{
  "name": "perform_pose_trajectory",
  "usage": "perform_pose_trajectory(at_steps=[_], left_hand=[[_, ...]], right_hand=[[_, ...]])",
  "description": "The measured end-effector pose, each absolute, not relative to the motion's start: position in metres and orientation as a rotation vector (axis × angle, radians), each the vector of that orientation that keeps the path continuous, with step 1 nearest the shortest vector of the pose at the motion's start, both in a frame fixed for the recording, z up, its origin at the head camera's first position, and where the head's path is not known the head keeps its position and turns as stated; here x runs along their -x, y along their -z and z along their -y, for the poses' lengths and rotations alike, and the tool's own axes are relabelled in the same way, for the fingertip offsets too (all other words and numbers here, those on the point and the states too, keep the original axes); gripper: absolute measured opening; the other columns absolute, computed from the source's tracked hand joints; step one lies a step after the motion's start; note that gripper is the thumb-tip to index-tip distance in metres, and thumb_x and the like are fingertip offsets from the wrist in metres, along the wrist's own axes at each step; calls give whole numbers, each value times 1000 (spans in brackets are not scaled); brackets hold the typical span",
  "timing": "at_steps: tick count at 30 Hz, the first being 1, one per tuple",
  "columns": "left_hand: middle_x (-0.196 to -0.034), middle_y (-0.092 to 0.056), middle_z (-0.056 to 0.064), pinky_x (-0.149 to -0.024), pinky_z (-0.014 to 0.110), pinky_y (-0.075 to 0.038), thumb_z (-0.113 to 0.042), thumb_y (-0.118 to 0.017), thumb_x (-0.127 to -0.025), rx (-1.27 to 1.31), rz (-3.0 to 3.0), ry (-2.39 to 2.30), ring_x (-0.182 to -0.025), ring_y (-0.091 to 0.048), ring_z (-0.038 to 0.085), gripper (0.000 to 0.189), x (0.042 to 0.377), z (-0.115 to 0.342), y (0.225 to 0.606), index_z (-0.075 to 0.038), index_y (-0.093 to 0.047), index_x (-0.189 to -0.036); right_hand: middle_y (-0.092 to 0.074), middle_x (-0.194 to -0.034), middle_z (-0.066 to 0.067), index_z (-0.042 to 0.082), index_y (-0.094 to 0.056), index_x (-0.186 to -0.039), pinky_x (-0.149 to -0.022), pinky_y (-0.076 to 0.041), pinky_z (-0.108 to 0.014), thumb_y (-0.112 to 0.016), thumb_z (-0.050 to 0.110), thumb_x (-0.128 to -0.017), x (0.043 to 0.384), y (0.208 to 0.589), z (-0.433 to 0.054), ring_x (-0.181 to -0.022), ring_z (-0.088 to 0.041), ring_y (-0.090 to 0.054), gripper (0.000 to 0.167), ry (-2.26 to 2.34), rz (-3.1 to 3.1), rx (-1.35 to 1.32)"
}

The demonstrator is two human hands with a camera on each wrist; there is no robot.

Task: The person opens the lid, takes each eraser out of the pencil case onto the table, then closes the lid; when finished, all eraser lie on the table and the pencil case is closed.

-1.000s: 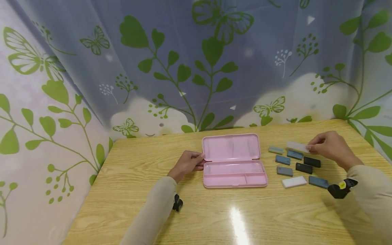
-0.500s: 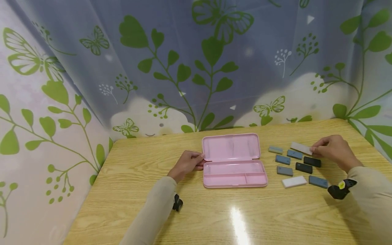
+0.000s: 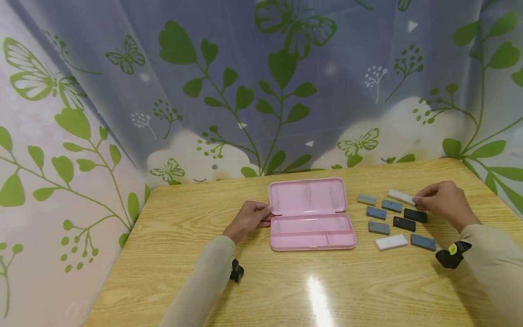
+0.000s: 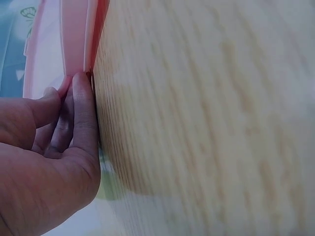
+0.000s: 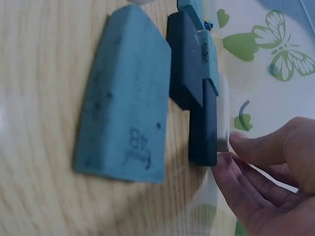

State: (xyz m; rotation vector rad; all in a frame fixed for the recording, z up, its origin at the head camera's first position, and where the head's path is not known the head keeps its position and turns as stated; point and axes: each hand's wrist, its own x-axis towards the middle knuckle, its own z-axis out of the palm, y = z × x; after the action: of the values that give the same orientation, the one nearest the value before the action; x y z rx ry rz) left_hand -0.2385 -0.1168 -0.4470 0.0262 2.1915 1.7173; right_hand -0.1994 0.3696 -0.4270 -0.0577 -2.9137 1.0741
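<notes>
A pink pencil case (image 3: 307, 196) lies with its lid folded back, its divided tray nearer the person. At its left side, my left hand (image 3: 247, 220) pinches the lid's edge near the hinge; the left wrist view shows the thumb and fingers (image 4: 84, 110) at the pink rim. Over at the right, my right hand (image 3: 445, 203) pinches the near right end of a long white eraser (image 3: 399, 196) low at the table, behind the other erasers. In the right wrist view a blue eraser (image 5: 123, 103) marked 4B is closest, and darker ones partly hide the white eraser (image 5: 224, 113).
Several erasers lie right of the case: a pale green one (image 3: 367, 200), a grey one (image 3: 378, 228), black ones (image 3: 404, 223), blue ones and a second white one (image 3: 391, 242). A patterned curtain (image 3: 229, 91) hangs behind the wooden table (image 3: 261, 290).
The right hand has lowered the white eraser and brought it slightly right and nearer, down to the table behind the others. The left hand has stayed at the case.
</notes>
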Motion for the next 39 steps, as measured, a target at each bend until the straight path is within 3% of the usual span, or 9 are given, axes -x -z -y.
perform_pose_trajectory(at_steps=[12, 21, 26, 33, 39], left_hand=[[-106, -73, 19, -78, 32, -63, -13, -58, -105, -52, -2242, -1695, -87, -70, 18, 32, 230, 114, 438, 7, -64, -129], [-107, -72, 18, -83, 35, -62, -14, -63, -103, -130, -2373, -1691, -94, -70, 24, 36, 227, 117, 438, 5, -62, -133], [-126, -66, 23, -94, 40, -58, -23, -63, -103, -160, -2407, -1685, -109, -67, 32, 52, 223, 117, 433, 3, -48, -146], [-155, -43, 17, -109, 45, -47, -42, -67, -98, -107, -2289, -1735, -136, -49, 33, 80, 215, 111, 423, -7, -30, -159], [-160, -33, 13, -118, 48, -35, -53, -68, -93, -106, -2178, -1779, -140, -44, 33, 97, 209, 109, 420, -12, -15, -163]], right_hand=[[-71, -87, -25, -14, -71, -103, -55, -54, -38, -73, 15, -94, 197, 417, -335, -72, -33, -66, 30, -935, 2786, 17], [-70, -110, -28, -10, -68, -119, -74, -60, -50, -69, 24, -98, 195, 405, -282, -98, -43, -66, 40, -1123, 2853, -53], [-68, -118, -28, -11, -63, -127, -81, -59, -51, -67, 29, -100, 194, 405, -256, -105, -43, -66, 48, -1177, 2912, -186], [-53, -139, -34, -14, -47, -142, -91, -57, -54, -68, 36, -99, 187, 405, -226, -123, -48, -56, 69, -1335, 2921, -238], [-30, -155, -36, -11, -23, -155, -106, -45, -59, -66, 53, -96, 184, 405, -209, -137, -51, -40, 97, -1551, 2933, -157]])
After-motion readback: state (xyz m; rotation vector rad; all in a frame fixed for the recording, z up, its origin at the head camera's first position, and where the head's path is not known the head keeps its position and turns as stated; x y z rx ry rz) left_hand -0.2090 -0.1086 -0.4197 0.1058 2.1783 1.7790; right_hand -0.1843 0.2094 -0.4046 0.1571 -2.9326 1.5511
